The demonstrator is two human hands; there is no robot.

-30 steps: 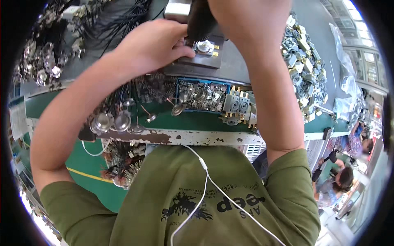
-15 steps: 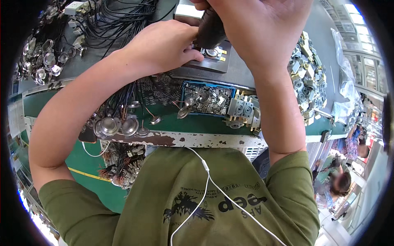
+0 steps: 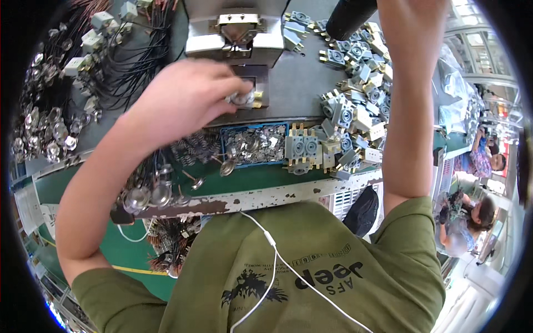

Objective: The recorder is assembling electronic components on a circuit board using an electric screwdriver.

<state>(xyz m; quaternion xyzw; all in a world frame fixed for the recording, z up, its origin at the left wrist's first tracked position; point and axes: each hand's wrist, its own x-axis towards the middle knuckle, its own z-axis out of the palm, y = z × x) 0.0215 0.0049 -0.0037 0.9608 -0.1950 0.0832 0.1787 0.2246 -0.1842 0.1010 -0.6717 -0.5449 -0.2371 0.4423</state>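
My left hand reaches over a dark metal fixture block, blurred by motion. Its thumb and forefinger close on a small round-faced switch part with brass tabs, at the block's near side. The fingertips partly cover this part. My right hand is at the top right edge, cut off so that its fingers are out of view. Just left of it, a black cylindrical tool slants down over the bench, in the same position relative to the hand as before.
A metal machine head stands behind the block. Grey switch housings pile up at right. Metal clips fill a blue tray near the bench edge. Black wires and round metal sensor caps lie at left. People work at far right.
My right hand and the black tool have moved up and right, away from the fixture. My left hand has shifted left and now pinches the switch part. The view has shifted, uncovering the machine head.
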